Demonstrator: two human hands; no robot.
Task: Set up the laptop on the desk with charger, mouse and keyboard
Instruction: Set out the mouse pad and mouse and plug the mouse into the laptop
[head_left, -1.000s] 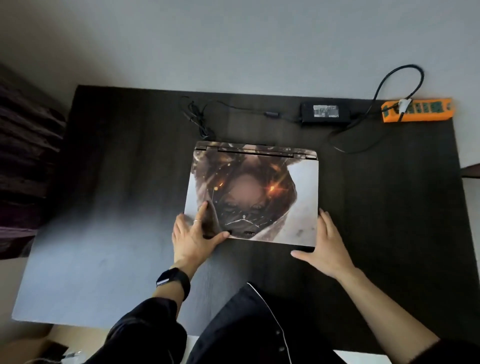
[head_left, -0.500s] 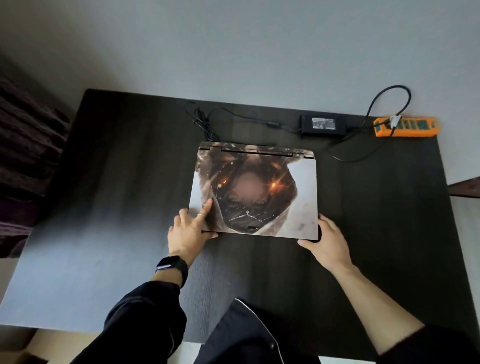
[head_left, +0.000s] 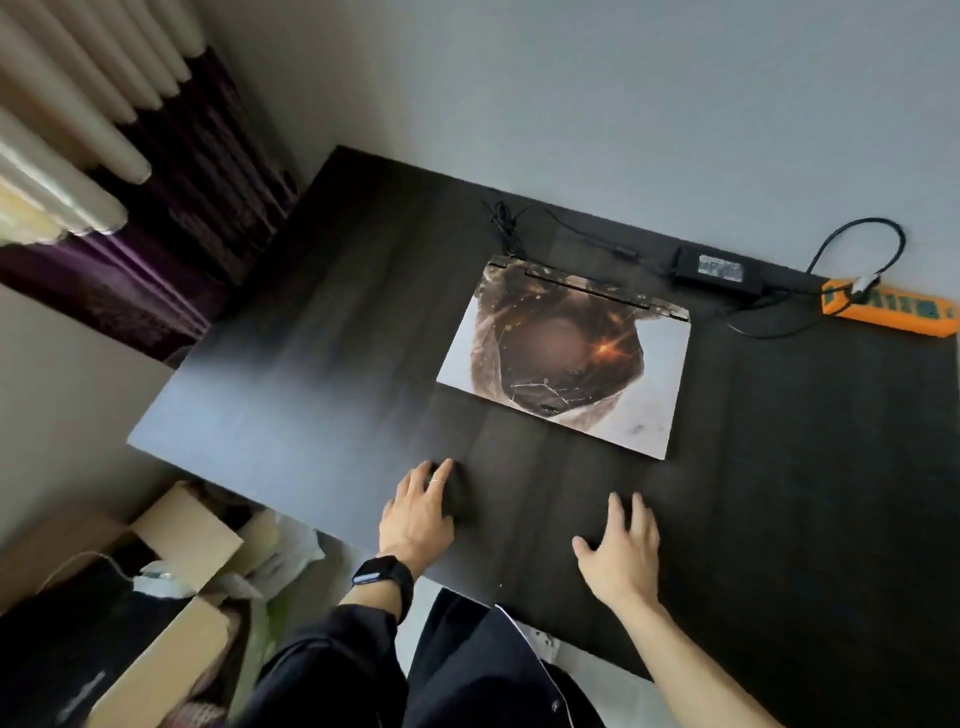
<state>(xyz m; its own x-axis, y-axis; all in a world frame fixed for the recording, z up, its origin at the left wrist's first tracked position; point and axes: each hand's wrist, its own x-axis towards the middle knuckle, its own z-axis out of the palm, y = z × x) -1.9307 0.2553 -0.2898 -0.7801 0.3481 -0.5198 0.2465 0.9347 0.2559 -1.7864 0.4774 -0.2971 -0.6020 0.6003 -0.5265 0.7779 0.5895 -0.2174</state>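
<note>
Both hands have let go of laptop (head_left: 566, 358); left hand (head_left: 418, 512) and right hand (head_left: 621, 553) flat, empty on desk (head_left: 311, 374). Laptop closed mid-desk, charger (head_left: 719, 270) behind, unconnected. Mouse, keyboard unseen.

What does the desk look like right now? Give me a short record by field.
laptop: lid closed, flat on desk
charger brick: behind laptop, at desk's back edge; cord runs to orange power strip
cable: bunched by laptop's back-left corner; connection cannot be told
left hand: open, at desk's near edge, clear of laptop
right hand: open, same
mouse, keyboard: not in view
</note>
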